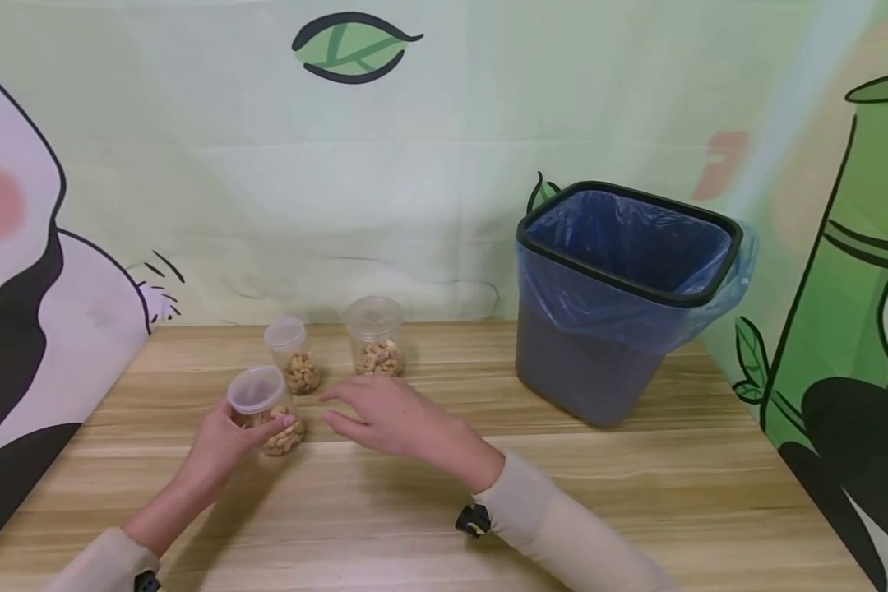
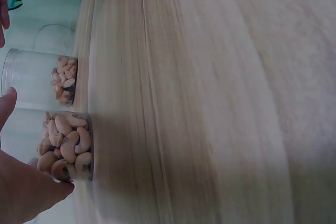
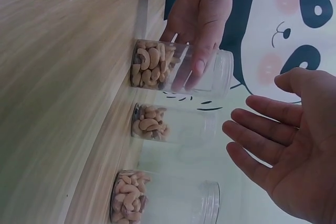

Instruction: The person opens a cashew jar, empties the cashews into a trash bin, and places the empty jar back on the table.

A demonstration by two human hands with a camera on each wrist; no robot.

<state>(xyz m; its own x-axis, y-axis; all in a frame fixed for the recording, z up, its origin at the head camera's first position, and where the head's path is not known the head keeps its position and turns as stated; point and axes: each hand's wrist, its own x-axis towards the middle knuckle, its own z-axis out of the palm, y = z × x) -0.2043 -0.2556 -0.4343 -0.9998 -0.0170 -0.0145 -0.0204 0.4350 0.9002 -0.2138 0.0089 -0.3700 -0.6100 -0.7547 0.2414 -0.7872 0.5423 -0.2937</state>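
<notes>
In the head view my left hand (image 1: 218, 444) grips a clear plastic jar (image 1: 277, 432) partly filled with cashews, fingers and thumb round its sides. This jar stands upright on the wooden table, its nuts (image 2: 65, 145) large in the left wrist view. Just behind it is a narrower jar of cashews (image 1: 302, 372), and to the right of that a wider jar (image 1: 379, 358), also part full. My right hand (image 1: 400, 415) hovers to the right of the gripped jar. It holds nothing; in the right wrist view the fingers (image 3: 268, 135) are spread and loosely extended.
A grey bin (image 1: 588, 362) with a black rim and a blue plastic liner (image 1: 607, 325) stands at the table's back right. Behind the wooden table (image 1: 444, 510) hangs a printed cloth (image 1: 444, 197) with pandas, bamboo and leaves.
</notes>
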